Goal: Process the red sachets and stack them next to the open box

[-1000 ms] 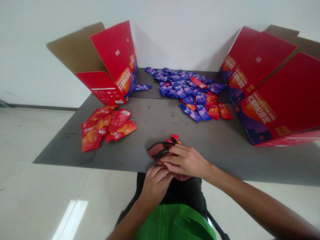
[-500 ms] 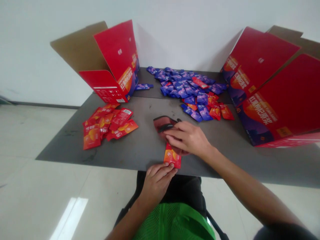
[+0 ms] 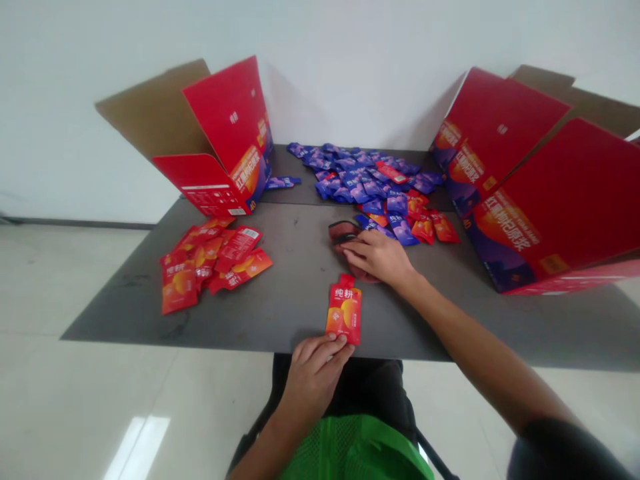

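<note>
A red-orange sachet (image 3: 345,311) lies flat near the front edge of the dark grey table (image 3: 300,293). My left hand (image 3: 314,373) pinches the sachet's lower edge with closed fingers. My right hand (image 3: 377,256) reaches out to mid-table and grips a dark red pouch with a black rim (image 3: 343,233), fingers curled over it. Just beyond that hand lies a heap of purple and red sachets (image 3: 373,183).
A pile of red sachets (image 3: 207,257) lies at the table's left. An open red carton (image 3: 220,147) stands at the back left, and two larger red cartons (image 3: 530,187) lean at the right. A white wall rises behind the table; pale floor tiles surround it.
My right hand has carried the dark pouch away from the front edge toward the sachet heap. The red-orange sachet came out of the pouch and stays with my left hand.
</note>
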The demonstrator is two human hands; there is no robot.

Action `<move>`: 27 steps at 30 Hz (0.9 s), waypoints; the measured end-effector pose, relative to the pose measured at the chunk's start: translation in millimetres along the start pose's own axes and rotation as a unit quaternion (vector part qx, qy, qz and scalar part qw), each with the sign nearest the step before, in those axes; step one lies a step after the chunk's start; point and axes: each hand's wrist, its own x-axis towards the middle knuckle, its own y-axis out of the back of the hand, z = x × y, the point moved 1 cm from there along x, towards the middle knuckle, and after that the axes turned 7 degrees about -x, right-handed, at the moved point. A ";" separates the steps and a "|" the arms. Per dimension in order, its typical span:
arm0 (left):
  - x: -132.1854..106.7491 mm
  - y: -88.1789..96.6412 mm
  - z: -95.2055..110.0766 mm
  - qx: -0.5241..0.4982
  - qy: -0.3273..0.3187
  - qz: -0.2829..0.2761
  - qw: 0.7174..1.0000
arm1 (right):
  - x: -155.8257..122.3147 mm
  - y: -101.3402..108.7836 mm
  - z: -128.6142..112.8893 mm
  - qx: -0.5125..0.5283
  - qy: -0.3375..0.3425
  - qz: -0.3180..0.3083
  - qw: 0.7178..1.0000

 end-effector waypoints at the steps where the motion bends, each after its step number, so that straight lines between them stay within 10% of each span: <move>1: 4.0 5.2 2.8 -0.004 0.006 -0.021 1.000 | -3.0 7.8 2.0 0.004 -0.023 0.032 0.999; 7: 57.0 33.8 1.9 -0.037 0.061 -0.055 0.996 | -69.8 58.7 -9.9 0.108 -0.173 0.160 0.966; 16: 119.7 -11.0 -46.5 0.083 0.151 -0.062 0.983 | -180.5 53.5 -18.5 0.151 -0.332 0.177 0.914; 27: 138.1 -17.5 -59.1 -0.040 0.208 -0.154 0.965 | -195.6 40.6 -23.3 0.195 -0.374 0.224 0.879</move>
